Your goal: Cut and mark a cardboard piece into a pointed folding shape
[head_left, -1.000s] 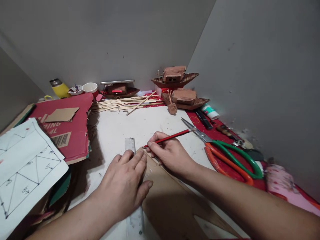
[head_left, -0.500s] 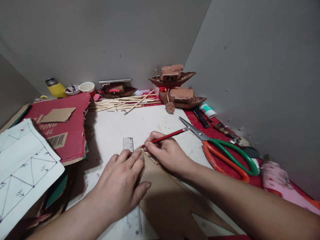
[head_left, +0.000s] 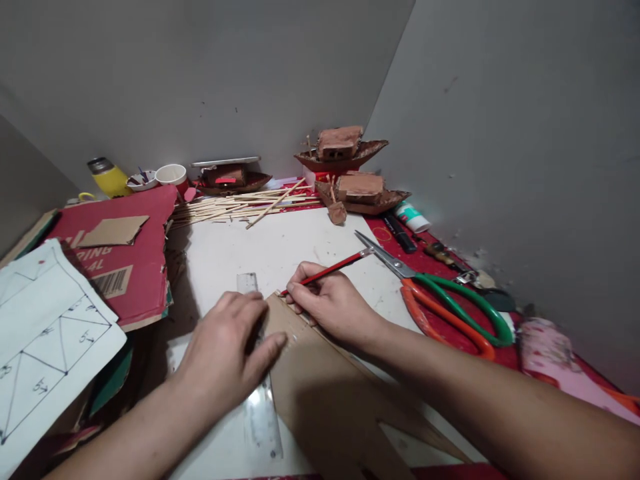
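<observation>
My right hand (head_left: 333, 300) pinches a red pencil (head_left: 330, 270), its tip at the top corner of a brown cardboard piece (head_left: 325, 373). The pencil's back end slants up to the right, close to the scissor blades. My left hand (head_left: 225, 347) is closed over a clear ruler (head_left: 265, 420) along the cardboard's left edge. Its thumb reaches over the cardboard, and the fingertips are partly hidden. The ruler's far end (head_left: 247, 283) shows beyond the fingers. The cardboard has a notch cut into its near right part.
Large scissors (head_left: 415, 273) with green and orange handles lie right. Several thin sticks (head_left: 240, 208) and model boats (head_left: 360, 190) are at the back. Red cardboard (head_left: 145, 260) and a paper drawing (head_left: 55, 333) lie left. A white board (head_left: 215, 247) covers the middle.
My left hand has shifted left, and the ruler has slid and turned slightly with it, uncovering more of the cardboard's corner. My right hand keeps the pencil at that corner.
</observation>
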The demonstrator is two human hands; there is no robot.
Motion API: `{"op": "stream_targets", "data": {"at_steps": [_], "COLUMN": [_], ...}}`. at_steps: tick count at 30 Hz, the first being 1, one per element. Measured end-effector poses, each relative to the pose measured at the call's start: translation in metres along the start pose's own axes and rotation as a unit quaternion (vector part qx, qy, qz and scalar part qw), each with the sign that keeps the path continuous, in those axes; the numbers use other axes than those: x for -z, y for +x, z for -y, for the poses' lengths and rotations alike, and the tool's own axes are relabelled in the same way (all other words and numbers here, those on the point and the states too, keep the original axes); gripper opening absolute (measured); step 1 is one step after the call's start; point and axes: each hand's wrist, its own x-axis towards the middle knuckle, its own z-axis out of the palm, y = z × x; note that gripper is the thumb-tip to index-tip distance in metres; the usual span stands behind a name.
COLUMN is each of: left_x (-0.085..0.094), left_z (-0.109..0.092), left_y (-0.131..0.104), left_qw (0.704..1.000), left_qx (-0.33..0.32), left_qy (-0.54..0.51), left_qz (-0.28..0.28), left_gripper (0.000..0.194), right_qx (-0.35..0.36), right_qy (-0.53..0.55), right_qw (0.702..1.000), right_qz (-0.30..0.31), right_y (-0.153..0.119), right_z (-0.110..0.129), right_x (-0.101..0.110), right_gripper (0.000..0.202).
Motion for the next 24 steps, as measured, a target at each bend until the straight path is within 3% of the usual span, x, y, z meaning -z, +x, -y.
{"op": "stream_targets", "data": {"at_steps": [2, 6, 13, 15, 18, 22, 24], "left_x": [0.001, 0.005, 0.008, 0.011, 0.02, 0.031, 0.029], "left_z": [0.005, 0.008, 0.007, 0.002, -0.007, -0.012, -0.011], "left_y": [0.003, 0.008, 0.007, 0.004, -0.004, -0.012, -0.012], "left_qw": [0.997, 0.988, 0.979, 0.977, 0.992, 0.985, 0.981], "left_qx": [0.067, 0.152, 0.179, 0.164, 0.078, -0.038, -0.051], "left_qy": [0.024, 0.024, -0.097, -0.134, -0.088, 0.015, 0.019], "left_qz": [-0.028, 0.001, -0.031, -0.009, 0.04, 0.168, 0.188], "left_gripper": [0.038, 0.044, 0.039, 0.034, 0.034, 0.065, 0.072], "right_qx": [-0.028, -0.066, -0.055, -0.056, -0.057, -0.052, -0.045], "right_qy": [0.021, 0.065, 0.093, 0.105, 0.116, 0.12, 0.117], "right_qw": [0.999, 0.995, 0.993, 0.992, 0.99, 0.99, 0.991], "right_qz": [-0.003, -0.027, -0.052, -0.052, -0.054, -0.055, -0.052], "right_y": [0.0, 0.002, 0.006, 0.007, 0.008, 0.011, 0.012], "right_z": [0.002, 0.004, 0.006, 0.007, 0.008, 0.005, 0.002], "right_x": [0.0, 0.001, 0.0, 0.001, 0.002, 0.004, 0.004], "right_gripper": [0.013, 0.012, 0.012, 0.013, 0.017, 0.019, 0.018]}}
